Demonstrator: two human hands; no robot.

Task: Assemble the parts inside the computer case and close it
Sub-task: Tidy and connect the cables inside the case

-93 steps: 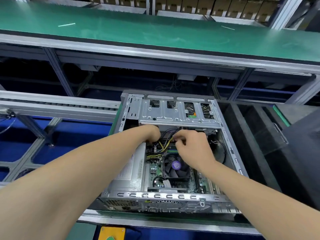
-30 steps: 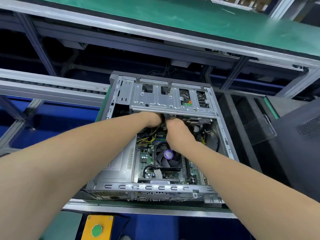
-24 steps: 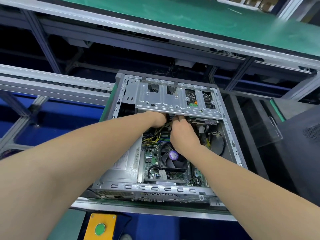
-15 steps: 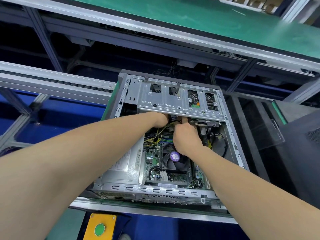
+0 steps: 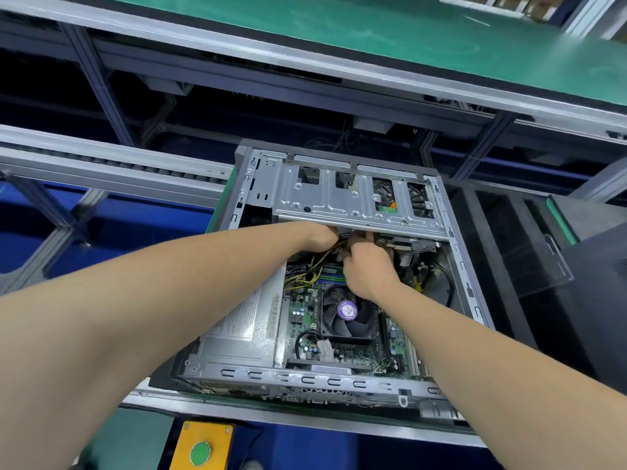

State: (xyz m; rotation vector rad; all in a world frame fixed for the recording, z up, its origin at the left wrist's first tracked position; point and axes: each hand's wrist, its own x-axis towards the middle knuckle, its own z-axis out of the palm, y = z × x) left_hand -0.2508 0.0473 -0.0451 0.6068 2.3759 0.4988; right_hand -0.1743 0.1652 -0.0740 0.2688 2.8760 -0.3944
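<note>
**Both hands in under the drive cage**

From my remote seat, the computer case (image 5: 305, 379) lies on its side, lid off, open side up, on the metal-edged desk (image 5: 237, 410) straight in front of me. Both bare forearms reach into it and meet at the near edge of the drive cage (image 5: 339, 201), which spans the far end of the case.

The left hand (image 5: 317, 234) is in up to the knuckles. Its fingers are tucked beneath the cage, so I cannot tell if its grip is apart or together. The right hand (image 5: 369, 269) is just beside it, nearly touching, with its back towards me. Its fingers curl in at the cage edge, but what they close on is hidden, so I cannot tell that grip either.

Yellow cables (image 5: 319, 266) run out from between the two hands and down towards the motherboard (image 5: 302, 320). A cooler fan (image 5: 347, 312) with a purple sticker sits just below the right wrist. The silver power supply (image 5: 241, 334) fills the left side of the case, partly under my left forearm.

A yellow button box (image 5: 203, 446) with a green button sits below the desk edge. A green-topped shelf (image 5: 373, 32) crosses the view above the case.
</note>
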